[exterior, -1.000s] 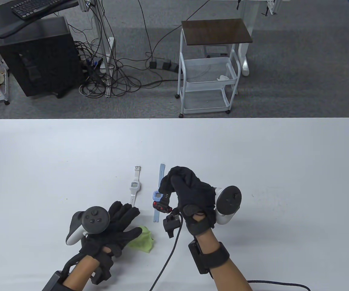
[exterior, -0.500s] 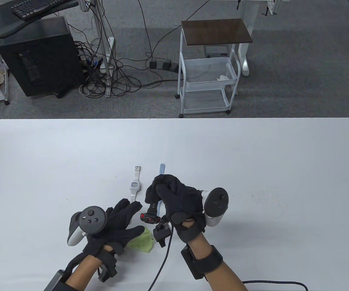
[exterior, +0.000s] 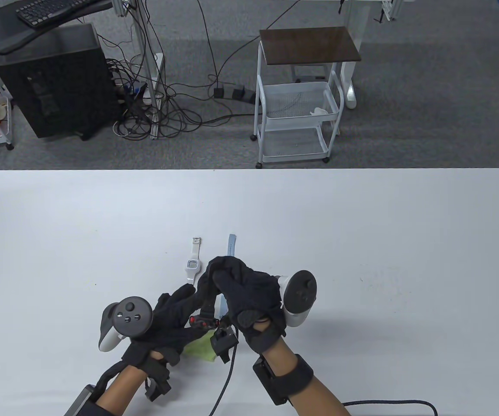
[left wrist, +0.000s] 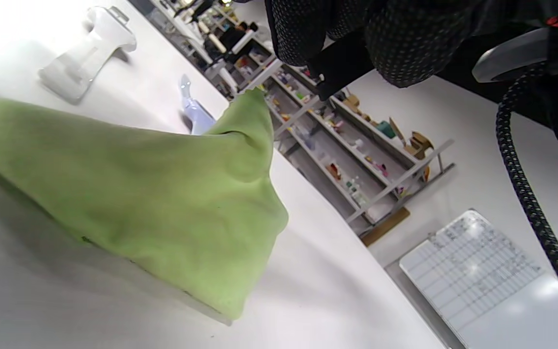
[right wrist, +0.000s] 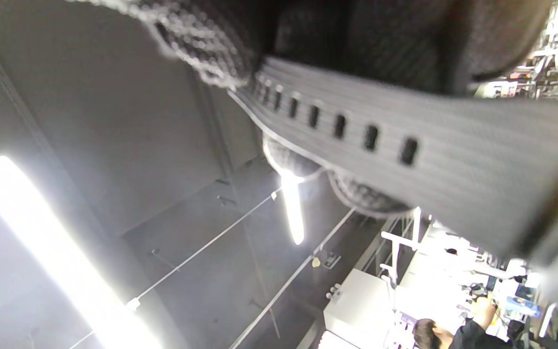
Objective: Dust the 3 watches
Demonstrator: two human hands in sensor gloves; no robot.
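Observation:
My right hand point(exterior: 214, 271) grips the black watch point(exterior: 203, 322) with red buttons by its strap and holds it tilted above the table. The strap's holes point(right wrist: 380, 145) fill the right wrist view, below the gloved fingers point(right wrist: 201, 48). My left hand point(exterior: 188, 312) lies with fingers stretched out, their tips touching that strap, over the green cloth point(exterior: 199, 348). In the left wrist view the cloth point(left wrist: 138, 194) sits bunched on the table. The white watch point(exterior: 194, 264) lies flat just beyond the hands. The blue watch point(exterior: 231, 242) is mostly hidden behind my right hand.
A black cable point(exterior: 232, 377) runs from the right wrist camera to the near edge of the white table point(exterior: 362, 238). Beyond the far edge stand a white wire cart point(exterior: 297, 121) and a black computer tower point(exterior: 54, 78) on the floor.
My right hand has carried the black watch leftward and nearer, from above the blue watch to above the cloth. My left fingers rose to meet its strap.

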